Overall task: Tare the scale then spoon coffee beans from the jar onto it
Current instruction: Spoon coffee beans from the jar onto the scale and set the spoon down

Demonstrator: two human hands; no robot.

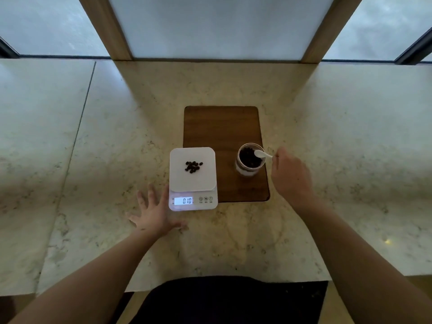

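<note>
Left hand (pixel 157 215): flat on marble counter (pixel 233 242), fingers spread apart, fingertips just beside near-left corner of scale (pixel 193 181). Scale: white, display lit, straddling left edge of wooden board (pixel 222 127); small heap of coffee beans (pixel 193 166) on platform. Right hand (pixel 291 176): fingers pinched on handle of white spoon (pixel 262 154), bowl over mouth of jar (pixel 249 160). Jar: glass, open, holding beans, upright on board, right of scale. Frosted window panels (pixel 215 24) at far side.

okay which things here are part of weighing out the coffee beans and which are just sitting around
Part of the job: scale, showing 010; beans on it; open jar; white spoon in the right hand, bowl over the jar mouth.

Just there: wooden board, marble counter. Left hand lies flat beside the scale.
</note>
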